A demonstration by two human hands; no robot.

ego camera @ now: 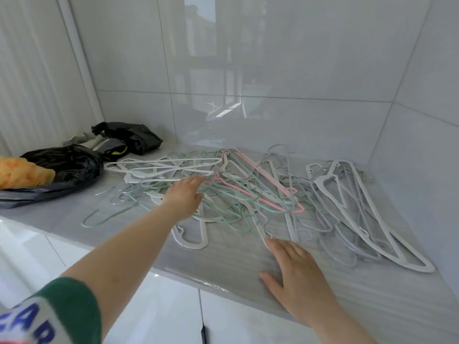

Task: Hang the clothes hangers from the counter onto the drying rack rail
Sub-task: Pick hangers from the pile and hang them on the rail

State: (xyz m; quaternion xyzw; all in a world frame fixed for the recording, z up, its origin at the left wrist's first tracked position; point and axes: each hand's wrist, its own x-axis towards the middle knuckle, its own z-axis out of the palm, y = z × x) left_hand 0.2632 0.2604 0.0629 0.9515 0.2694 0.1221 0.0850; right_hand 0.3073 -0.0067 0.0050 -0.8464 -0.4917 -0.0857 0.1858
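A tangled heap of clothes hangers (236, 192) lies spread over the grey counter (223, 264): white, mint green, grey and one pink hanger (260, 192). My left hand (185, 194) reaches over the left part of the heap, fingers apart, fingertips touching the green and white hangers. Flat on the counter near its front edge rests my right hand (293, 269), fingers spread, fingertips beside the hook of a white hanger (260, 227). Neither hand holds anything. No drying rack rail is in view.
Two black plastic bags (72, 165) with orange cloth (22, 172) sit at the counter's left end, another dark bag (134, 137) behind them. Glossy tiled walls (273, 83) close the back and right. White cabinet fronts (161, 306) lie below the counter edge.
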